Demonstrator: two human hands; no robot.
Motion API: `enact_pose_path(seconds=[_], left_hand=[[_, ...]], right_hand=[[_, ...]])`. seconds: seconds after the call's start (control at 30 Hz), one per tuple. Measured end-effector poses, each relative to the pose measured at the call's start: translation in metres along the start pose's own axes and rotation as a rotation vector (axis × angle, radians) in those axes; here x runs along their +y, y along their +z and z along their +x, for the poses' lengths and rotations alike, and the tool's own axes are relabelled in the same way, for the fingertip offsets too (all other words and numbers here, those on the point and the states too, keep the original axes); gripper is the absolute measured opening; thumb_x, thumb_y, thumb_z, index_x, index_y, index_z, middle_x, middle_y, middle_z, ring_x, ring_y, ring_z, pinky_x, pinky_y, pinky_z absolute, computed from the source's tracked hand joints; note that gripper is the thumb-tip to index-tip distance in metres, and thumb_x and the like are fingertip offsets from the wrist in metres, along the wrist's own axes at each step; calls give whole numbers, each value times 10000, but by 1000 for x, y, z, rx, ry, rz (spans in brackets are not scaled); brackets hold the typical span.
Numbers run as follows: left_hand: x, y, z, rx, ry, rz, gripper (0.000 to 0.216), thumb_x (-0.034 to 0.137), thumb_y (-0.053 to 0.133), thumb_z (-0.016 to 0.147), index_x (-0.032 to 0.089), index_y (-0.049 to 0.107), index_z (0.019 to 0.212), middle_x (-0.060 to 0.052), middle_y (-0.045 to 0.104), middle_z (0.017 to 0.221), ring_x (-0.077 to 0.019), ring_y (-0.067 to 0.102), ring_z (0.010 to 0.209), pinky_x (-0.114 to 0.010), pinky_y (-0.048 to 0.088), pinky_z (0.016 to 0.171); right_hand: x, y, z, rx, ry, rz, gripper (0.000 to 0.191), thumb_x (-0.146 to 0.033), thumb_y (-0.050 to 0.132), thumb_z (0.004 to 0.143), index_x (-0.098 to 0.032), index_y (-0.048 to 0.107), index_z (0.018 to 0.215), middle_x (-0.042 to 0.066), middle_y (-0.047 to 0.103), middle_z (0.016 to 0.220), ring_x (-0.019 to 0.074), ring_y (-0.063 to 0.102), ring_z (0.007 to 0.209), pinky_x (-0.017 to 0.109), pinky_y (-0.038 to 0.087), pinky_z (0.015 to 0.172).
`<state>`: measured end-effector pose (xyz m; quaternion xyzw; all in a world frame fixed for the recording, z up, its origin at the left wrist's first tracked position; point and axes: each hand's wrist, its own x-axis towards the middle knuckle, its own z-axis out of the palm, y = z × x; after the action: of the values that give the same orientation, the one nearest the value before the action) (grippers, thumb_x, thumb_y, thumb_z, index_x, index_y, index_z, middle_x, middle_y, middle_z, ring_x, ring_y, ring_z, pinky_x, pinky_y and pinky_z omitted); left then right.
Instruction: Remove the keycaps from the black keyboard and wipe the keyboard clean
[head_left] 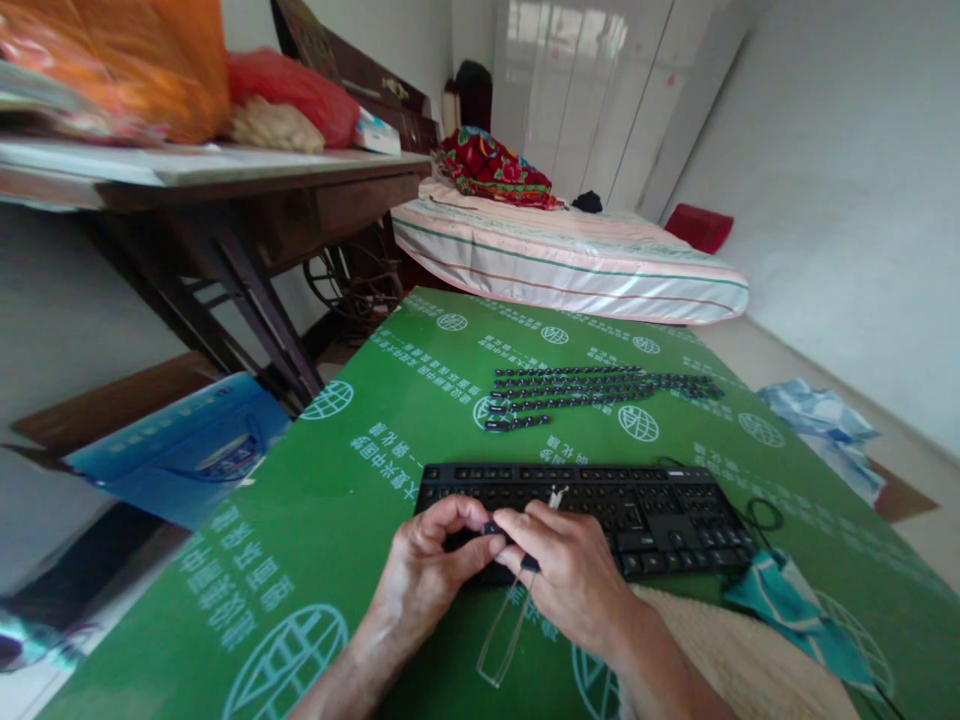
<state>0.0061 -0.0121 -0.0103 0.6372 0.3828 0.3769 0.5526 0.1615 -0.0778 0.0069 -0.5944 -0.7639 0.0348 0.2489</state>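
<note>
In the middle of the head view, my left hand pinches a small black keycap between thumb and forefinger. My right hand meets it there, its fingertips at the same keycap. Tucked in the right hand's fingers is a wire keycap puller with a black grip, its thin wire loop hanging below. Thin white tips poke out above the right hand; I cannot tell what they belong to. Behind both hands lies a black keyboard, partly hidden by them.
Rows of loose black keycaps lie on the green tabletop beyond the keyboard. A beige cloth and a teal-and-white cloth are at right. A bed stands behind, and a wooden sewing table is at left.
</note>
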Motion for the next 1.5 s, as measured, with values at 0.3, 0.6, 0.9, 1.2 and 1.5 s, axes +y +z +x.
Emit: enact_pose_path(seconds=[0.3, 0.6, 0.9, 1.2, 1.5], left_hand=[[9, -4, 0, -28, -116, -119, 191, 259, 758, 622, 153, 626, 711, 4, 637, 686, -138, 582, 660, -221, 477, 602], [16, -4, -1, -30, -144, -23, 198, 338, 692, 681, 158, 653, 754, -49, 692, 775, -191, 621, 747, -264, 484, 674], [4, -6, 1, -78, -41, 200, 127, 334, 672, 704, 208, 667, 716, -20, 701, 776, -196, 638, 795, -260, 487, 731], [5, -5, -2, -48, -66, 270, 99, 352, 680, 679, 254, 674, 694, 7, 704, 745, -206, 649, 794, -331, 466, 916], [7, -1, -2, 8, -43, 279, 72, 345, 699, 655, 280, 668, 659, 40, 695, 691, -193, 652, 764, -340, 328, 1060]], right_hand=[[1, -2, 6, -14, -70, 40, 162, -252, 499, 883, -226, 592, 1013, 0, 602, 752, 134, 568, 637, 243, 401, 582], [33, -15, 16, -9, -20, 83, 108, -179, 565, 823, -225, 633, 894, 4, 639, 750, 128, 586, 666, 219, 417, 604], [149, -10, 53, 42, 300, 0, 151, -231, 669, 724, -247, 700, 871, -7, 682, 700, 139, 598, 598, 232, 409, 572], [176, 15, 68, 9, 357, 125, 173, -236, 671, 693, -229, 715, 860, -14, 663, 647, 125, 589, 537, 217, 407, 512], [181, 19, 78, 22, 405, 217, 200, -213, 657, 704, -232, 725, 891, -22, 648, 590, 83, 493, 348, 201, 368, 378]])
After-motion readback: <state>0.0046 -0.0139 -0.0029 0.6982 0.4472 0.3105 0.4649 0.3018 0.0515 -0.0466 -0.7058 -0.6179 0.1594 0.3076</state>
